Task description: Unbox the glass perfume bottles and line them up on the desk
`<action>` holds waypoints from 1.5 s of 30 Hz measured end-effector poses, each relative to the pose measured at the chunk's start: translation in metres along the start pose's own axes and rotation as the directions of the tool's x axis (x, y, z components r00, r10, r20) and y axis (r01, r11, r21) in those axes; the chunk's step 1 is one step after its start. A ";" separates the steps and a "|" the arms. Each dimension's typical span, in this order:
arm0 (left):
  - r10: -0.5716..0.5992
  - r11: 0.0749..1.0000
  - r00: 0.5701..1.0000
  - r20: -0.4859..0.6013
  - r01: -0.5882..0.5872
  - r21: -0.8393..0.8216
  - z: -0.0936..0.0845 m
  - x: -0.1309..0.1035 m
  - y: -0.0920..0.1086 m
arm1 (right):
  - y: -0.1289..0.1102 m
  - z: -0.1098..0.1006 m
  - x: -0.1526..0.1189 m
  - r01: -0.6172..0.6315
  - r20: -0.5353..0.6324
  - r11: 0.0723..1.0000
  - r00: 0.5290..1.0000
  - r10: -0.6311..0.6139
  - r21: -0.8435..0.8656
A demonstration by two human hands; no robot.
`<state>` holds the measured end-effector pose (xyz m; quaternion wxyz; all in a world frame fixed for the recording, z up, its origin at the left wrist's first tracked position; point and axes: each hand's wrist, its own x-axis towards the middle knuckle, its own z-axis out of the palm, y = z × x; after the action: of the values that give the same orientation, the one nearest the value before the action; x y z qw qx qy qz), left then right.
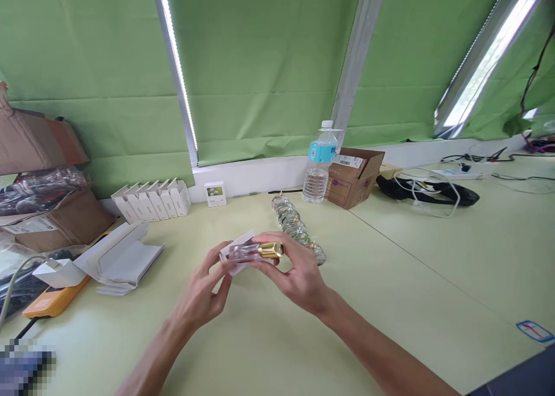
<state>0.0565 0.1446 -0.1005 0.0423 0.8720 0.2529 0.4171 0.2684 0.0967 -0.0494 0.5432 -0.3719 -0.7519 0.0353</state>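
Note:
My left hand (210,286) is closed around a small white carton (240,239), its fingers on the carton's left side. A small clear glass bottle with a gold cap (272,250), like a perfume bottle, lies sideways in front of the carton. My right hand (297,274) grips it near the cap, thumb below and fingers above. The bottle's base is at the carton's left end; whether it is inside I cannot tell. Just beyond my right hand, a row of similar clear glass bottles (295,225) stands on the pale table (243,350).
Folded white cartons (125,263) lie flat at left. Behind them stand several white boxes (151,200) and a single box with a picture (215,193). A water bottle (319,165) and brown cardboard box (351,182) stand at the back; a black pouch with cables (427,191) lies right.

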 end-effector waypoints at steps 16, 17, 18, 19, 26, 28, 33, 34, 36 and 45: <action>-0.289 0.949 0.956 -0.043 0.280 -0.146 0.007 -0.005 -0.003 | 0.014 0.001 -0.007 0.285 0.160 0.924 0.955 -0.250 -0.257; -0.287 0.949 0.957 -0.039 0.279 -0.146 0.007 -0.005 -0.003 | 0.014 0.002 -0.007 0.291 0.190 0.919 0.950 -0.246 -0.267; -0.283 0.950 0.958 -0.036 0.275 -0.144 0.007 -0.006 -0.003 | 0.014 0.001 -0.007 0.292 0.214 0.917 0.947 -0.238 -0.273; -0.280 0.952 0.960 -0.031 0.273 -0.139 0.006 -0.006 -0.004 | 0.013 0.001 -0.006 0.287 0.232 0.918 0.946 -0.227 -0.273; -0.224 0.970 0.974 0.033 0.226 -0.094 0.005 -0.007 -0.003 | 0.007 0.000 -0.002 0.156 0.335 0.966 0.939 -0.079 -0.208; -0.208 0.973 0.977 0.045 0.212 -0.094 0.006 -0.007 -0.002 | 0.006 0.000 -0.002 0.141 0.374 0.970 0.925 -0.058 -0.198; -0.207 0.974 0.977 0.049 0.210 -0.088 0.005 -0.007 -0.002 | 0.005 0.001 -0.002 0.123 0.396 0.972 0.918 -0.035 -0.199; -0.207 0.974 0.977 0.053 0.211 -0.086 0.005 -0.008 -0.002 | 0.004 0.001 -0.002 0.118 0.403 0.972 0.915 -0.027 -0.201; -0.200 0.975 0.978 0.065 0.205 -0.080 0.004 -0.008 -0.002 | 0.003 0.001 -0.003 0.106 0.420 0.974 0.908 -0.013 -0.199; -0.198 0.977 0.977 0.079 0.203 -0.063 0.004 -0.008 -0.001 | 0.005 0.003 -0.005 0.080 0.386 0.983 0.923 -0.010 -0.167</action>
<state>0.0545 0.1423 -0.1092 0.1243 0.8545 0.3229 0.3875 0.2691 0.0984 -0.0567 0.3509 -0.3877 -0.8519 0.0270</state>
